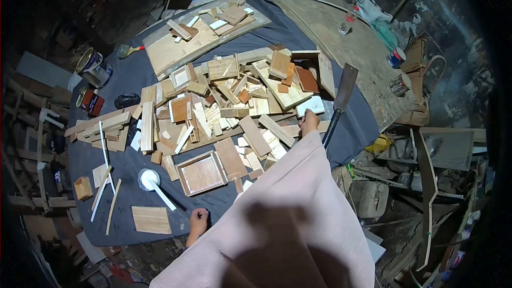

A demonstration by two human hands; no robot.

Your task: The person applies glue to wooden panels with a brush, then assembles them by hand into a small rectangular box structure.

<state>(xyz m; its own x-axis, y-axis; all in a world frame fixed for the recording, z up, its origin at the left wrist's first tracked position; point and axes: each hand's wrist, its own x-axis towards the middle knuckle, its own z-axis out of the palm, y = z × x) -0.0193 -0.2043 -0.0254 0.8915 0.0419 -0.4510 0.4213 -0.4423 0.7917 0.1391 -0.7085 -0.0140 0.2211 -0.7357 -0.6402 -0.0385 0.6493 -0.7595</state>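
Observation:
My right hand (308, 124) reaches to the right side of a wood pile and grips the near edge of a white-faced wooden block (311, 106). My left hand (199, 220) is closed near the cloth's front edge, with nothing visible in its curled fingers. Above that hand lies a shallow wooden box (201, 174) with low walls. Left of the box stands a small tub of white glue or paint (149, 179), a white-coated stick (162, 196) leaning out of it. A flat rectangular board (151, 219) lies left of my left hand.
Loose wood offcuts (234, 88) crowd the middle of the dark cloth (122, 173). A handsaw with a broad blade (345, 86) lies at the right. Cans (95, 68) and a paintbrush (129, 50) are at the left. Thin strips (105, 162) lie at the front left.

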